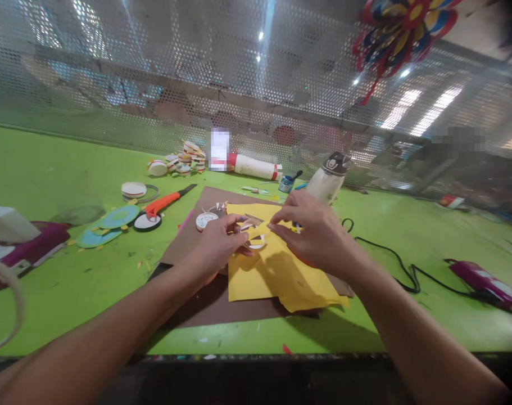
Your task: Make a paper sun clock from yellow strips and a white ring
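My left hand [220, 242] grips a small round paper craft piece [256, 241] with white, black and yellow parts, held above yellow paper sheets [251, 281]. To the right of it, my right hand [308, 228] has thumb and forefinger pinched together close to the piece's edge. Whatever is between those fingertips is too small to make out. Under the yellow sheets lies brown card [188, 242]. A white disc with printed marks [207, 220] rests on the card, just beyond my left hand.
Left of the card lie an orange-handled cutter [167, 201] and light blue paper discs [99, 233]. Behind are small round crafts [184, 163], a white-and-red tube [256, 167], a blue jar [286, 183] and a bottle [329, 177]. A black cable [413, 275] crosses the right side to a purple device [487, 281].
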Tool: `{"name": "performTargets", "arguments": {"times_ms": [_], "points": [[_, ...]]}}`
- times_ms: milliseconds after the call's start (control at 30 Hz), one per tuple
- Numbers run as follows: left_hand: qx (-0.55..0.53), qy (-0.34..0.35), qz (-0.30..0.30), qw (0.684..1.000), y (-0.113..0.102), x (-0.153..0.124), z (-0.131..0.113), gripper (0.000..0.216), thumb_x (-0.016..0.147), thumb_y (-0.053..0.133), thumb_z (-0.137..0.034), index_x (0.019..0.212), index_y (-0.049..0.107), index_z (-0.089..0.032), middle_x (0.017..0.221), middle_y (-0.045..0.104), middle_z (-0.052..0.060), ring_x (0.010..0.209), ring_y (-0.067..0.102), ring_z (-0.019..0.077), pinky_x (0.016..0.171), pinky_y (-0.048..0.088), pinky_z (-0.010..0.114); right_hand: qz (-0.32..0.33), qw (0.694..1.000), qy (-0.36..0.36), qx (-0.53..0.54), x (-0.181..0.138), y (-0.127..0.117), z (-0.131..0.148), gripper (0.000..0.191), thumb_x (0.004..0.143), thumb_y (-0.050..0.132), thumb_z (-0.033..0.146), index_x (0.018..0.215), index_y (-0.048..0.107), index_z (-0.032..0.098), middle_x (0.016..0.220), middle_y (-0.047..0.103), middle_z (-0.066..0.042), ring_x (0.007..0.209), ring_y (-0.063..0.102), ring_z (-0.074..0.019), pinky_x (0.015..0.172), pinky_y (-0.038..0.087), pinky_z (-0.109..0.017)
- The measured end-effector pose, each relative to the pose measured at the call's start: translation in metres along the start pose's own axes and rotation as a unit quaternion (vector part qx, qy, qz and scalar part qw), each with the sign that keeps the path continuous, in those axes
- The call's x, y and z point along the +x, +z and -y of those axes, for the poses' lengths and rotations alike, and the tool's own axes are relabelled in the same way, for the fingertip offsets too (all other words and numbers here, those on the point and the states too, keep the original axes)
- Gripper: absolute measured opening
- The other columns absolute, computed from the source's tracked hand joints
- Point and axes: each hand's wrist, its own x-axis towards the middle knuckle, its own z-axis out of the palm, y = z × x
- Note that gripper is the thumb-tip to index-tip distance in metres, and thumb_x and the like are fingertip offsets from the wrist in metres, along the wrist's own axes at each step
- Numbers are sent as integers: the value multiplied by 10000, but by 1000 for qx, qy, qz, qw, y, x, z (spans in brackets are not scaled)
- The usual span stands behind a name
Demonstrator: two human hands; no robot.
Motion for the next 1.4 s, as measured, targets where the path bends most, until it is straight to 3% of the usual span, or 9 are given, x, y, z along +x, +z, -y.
{"name": "performTargets", "arguments": {"times_ms": [100,200,500,767,1000,1167,1400], "points": [[9,3,-9,1000,0,0,1,313,706,587,-84,1012,635,-130,836,582,33,578,570,94,640,556,299,-85,995,18,53,0,-5,-3,84,821,595,177,842,673,157,762,535,-34,744,501,-162,644,387,-291],[8,0,-11,1000,-1,0,2,322,707,582,-90,1024,626,-133,834,568,27,594,560,91,649,558,297,-111,990,33,80,-1,-3,-4,79,809,600,155,843,670,164,742,542,-24,728,511,-156,642,393,-288],[7,-10,-17,1000,1,2,-1,397,697,538,-39,1089,582,-91,770,526,4,584,557,90,653,557,288,10,999,12,28,-8,15,0,116,811,594,141,779,704,134,654,543,-28,642,493,-142,575,354,-268],[40,14,-11,999,0,1,2,409,684,551,-51,1086,599,-108,720,521,-10,562,516,78,630,542,274,110,989,7,-99,-6,24,10,124,813,620,219,871,715,166,769,631,-71,745,553,-197,638,353,-297],[80,-18,-9,997,1,0,1,312,729,576,-94,1038,618,-112,651,543,-13,522,586,98,562,513,242,138,974,-63,-168,-4,31,15,129,839,565,191,774,676,179,726,623,-58,697,528,-197,583,277,-311],[54,-16,-7,998,0,3,5,308,698,565,-32,989,636,-101,634,571,-8,494,585,97,557,516,253,165,960,-127,-187,0,31,19,171,789,532,68,707,638,173,717,624,-64,689,514,-200,578,256,-323],[38,-18,2,999,-1,5,7,271,701,567,-47,957,635,-103,628,576,-3,516,598,116,579,543,297,165,963,-116,-178,-1,27,16,184,800,504,61,725,645,151,715,616,-63,664,500,-174,581,267,-308]]}}
